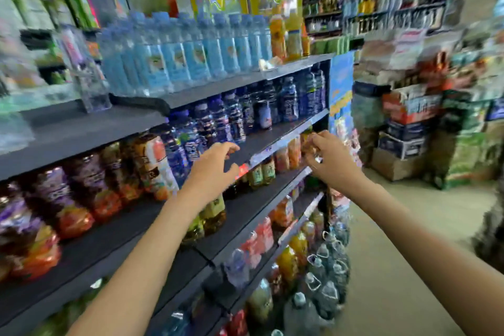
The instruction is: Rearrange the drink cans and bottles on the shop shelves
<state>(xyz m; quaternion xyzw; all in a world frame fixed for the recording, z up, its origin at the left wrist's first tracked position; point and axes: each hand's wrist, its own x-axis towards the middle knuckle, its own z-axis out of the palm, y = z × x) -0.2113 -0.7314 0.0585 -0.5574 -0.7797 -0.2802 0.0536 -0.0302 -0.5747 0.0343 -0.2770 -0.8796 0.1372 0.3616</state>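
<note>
The left hand [215,163] is hovering with fingers loosely spread, holding nothing, before the dark blue bottles [218,123]. The right hand [324,155] is pinching an orange bottle [305,142] at the shelf [261,142] end.

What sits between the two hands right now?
Head view: between the left hand and right hand lie the shelf edge and small green-labelled bottles beneath it.

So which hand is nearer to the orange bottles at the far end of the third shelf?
The right hand. It is right at the orange bottles, fingers curled in front of them, though blur hides any grip. The left hand hovers further left, by the dark blue bottles.
</note>
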